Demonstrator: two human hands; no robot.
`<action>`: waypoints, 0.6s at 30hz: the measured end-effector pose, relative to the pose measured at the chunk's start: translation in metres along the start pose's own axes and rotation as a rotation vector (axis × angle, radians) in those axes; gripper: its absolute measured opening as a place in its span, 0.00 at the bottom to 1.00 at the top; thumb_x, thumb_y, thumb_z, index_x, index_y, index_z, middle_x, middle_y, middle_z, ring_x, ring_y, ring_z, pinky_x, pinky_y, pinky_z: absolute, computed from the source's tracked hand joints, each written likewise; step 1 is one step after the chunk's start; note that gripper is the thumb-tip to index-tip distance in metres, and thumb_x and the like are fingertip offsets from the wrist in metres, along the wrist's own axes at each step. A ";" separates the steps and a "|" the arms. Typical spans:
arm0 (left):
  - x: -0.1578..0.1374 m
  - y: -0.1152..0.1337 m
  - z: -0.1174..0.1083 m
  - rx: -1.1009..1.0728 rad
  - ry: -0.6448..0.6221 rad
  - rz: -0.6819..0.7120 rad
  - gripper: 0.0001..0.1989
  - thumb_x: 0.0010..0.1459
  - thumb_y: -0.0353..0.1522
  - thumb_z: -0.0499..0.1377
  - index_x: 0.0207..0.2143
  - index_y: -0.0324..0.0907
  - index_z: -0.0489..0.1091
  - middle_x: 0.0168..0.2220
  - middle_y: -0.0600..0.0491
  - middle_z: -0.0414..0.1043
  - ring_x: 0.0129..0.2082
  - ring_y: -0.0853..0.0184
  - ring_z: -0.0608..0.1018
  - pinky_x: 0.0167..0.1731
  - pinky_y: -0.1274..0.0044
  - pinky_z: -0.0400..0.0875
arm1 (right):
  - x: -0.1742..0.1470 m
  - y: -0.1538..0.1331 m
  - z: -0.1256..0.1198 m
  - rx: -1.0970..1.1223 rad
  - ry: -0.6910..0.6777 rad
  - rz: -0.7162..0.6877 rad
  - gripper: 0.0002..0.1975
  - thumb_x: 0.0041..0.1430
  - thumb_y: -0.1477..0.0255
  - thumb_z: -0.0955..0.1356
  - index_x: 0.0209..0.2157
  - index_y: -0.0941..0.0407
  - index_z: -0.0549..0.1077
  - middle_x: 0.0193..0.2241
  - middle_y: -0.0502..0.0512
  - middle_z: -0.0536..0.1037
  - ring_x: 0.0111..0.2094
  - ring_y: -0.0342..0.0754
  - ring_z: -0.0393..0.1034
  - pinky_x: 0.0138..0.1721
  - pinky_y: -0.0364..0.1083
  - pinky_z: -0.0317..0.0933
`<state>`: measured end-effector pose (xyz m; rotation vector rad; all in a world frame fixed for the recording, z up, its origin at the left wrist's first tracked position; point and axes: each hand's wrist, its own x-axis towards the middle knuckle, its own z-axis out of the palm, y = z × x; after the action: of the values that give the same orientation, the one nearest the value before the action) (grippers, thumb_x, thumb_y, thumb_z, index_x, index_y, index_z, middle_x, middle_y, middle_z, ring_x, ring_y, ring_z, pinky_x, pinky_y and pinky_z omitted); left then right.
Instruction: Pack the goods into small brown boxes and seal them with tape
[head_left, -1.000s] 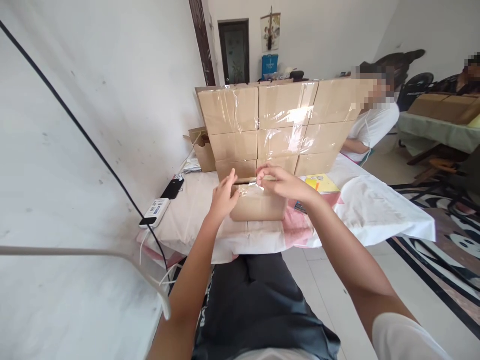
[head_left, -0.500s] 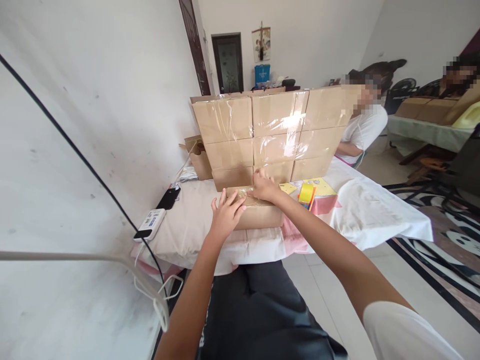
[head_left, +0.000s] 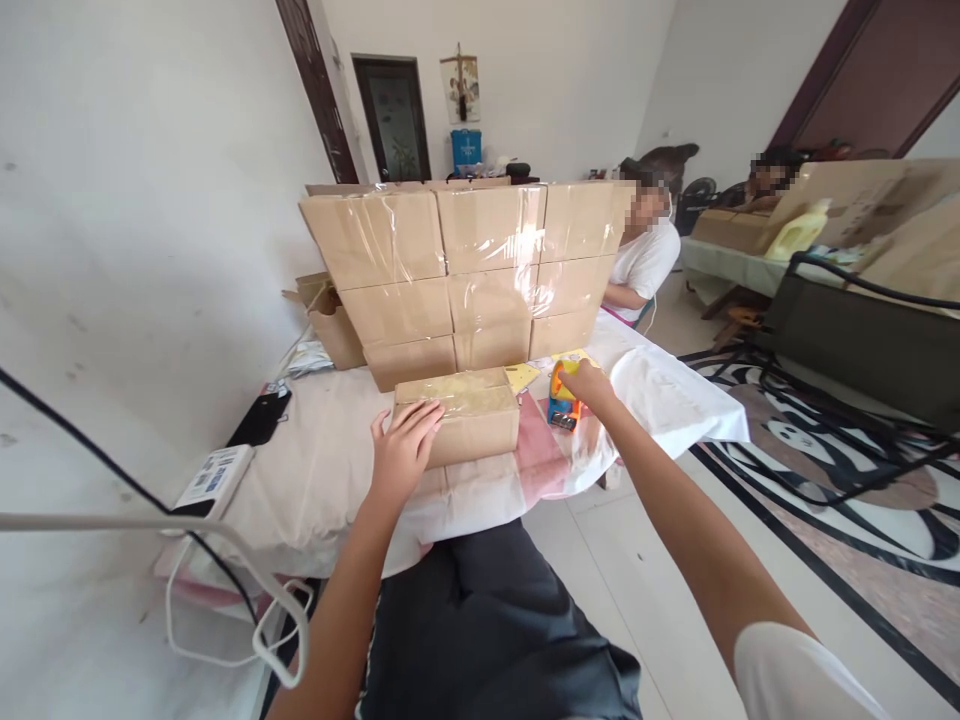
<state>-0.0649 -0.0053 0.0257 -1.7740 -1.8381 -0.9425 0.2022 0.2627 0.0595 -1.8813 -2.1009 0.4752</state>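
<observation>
A small cardboard box (head_left: 480,435) lies in front of me on the cloth-covered table, with clear tape along its top. My left hand (head_left: 407,435) rests on the box's left end, fingers stretched out over the top edge. To the right of the box, my right hand (head_left: 589,385) is closed around an orange and blue tape dispenser (head_left: 564,412) with a yellow roll. The dispenser is upright at table level; whether it touches the cloth I cannot tell.
Behind the box stands a wall of stacked, taped cardboard boxes (head_left: 397,240). A black phone (head_left: 259,415) and a white power bank (head_left: 214,478) lie at the left. An open carton (head_left: 334,325) stands by the wall. A person in a white shirt (head_left: 649,260) sits behind the stack.
My right hand has left the top of the box, moved right and taken hold of the tape dispenser. My left hand stays on the box. The view has turned to the right.
</observation>
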 end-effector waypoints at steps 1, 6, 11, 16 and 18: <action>0.000 0.000 0.000 0.003 0.004 0.008 0.15 0.71 0.34 0.51 0.54 0.51 0.73 0.56 0.52 0.76 0.59 0.60 0.75 0.61 0.60 0.49 | 0.005 0.006 -0.006 -0.008 0.024 0.008 0.31 0.65 0.54 0.61 0.59 0.64 0.63 0.52 0.76 0.74 0.55 0.66 0.71 0.51 0.55 0.64; -0.001 -0.002 0.000 0.020 0.003 0.042 0.15 0.70 0.32 0.52 0.54 0.50 0.73 0.56 0.52 0.76 0.59 0.60 0.75 0.60 0.61 0.51 | 0.050 0.050 -0.040 -0.146 0.041 0.066 0.31 0.67 0.56 0.60 0.62 0.64 0.60 0.53 0.77 0.73 0.55 0.68 0.71 0.51 0.58 0.64; 0.000 -0.006 0.003 0.051 0.049 0.088 0.15 0.68 0.30 0.55 0.55 0.49 0.72 0.55 0.52 0.77 0.56 0.60 0.77 0.58 0.62 0.53 | 0.082 0.085 -0.052 -0.224 -0.072 0.089 0.33 0.69 0.59 0.59 0.69 0.60 0.51 0.58 0.77 0.70 0.56 0.66 0.70 0.49 0.58 0.65; 0.001 -0.010 0.007 0.066 0.081 0.135 0.17 0.67 0.28 0.56 0.55 0.48 0.72 0.54 0.52 0.78 0.54 0.60 0.78 0.58 0.63 0.55 | 0.087 0.069 -0.056 -0.365 0.059 -0.016 0.39 0.64 0.51 0.63 0.71 0.51 0.51 0.69 0.75 0.53 0.62 0.74 0.59 0.55 0.65 0.58; 0.002 -0.010 0.008 0.068 0.086 0.135 0.17 0.66 0.28 0.56 0.56 0.48 0.72 0.54 0.51 0.78 0.54 0.59 0.78 0.58 0.63 0.55 | 0.089 0.050 -0.050 -0.428 0.156 -0.169 0.37 0.66 0.52 0.62 0.71 0.48 0.51 0.67 0.70 0.58 0.64 0.72 0.55 0.58 0.66 0.52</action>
<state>-0.0738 0.0024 0.0198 -1.7630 -1.6558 -0.8804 0.2584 0.3585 0.0828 -1.8489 -2.3629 -0.1694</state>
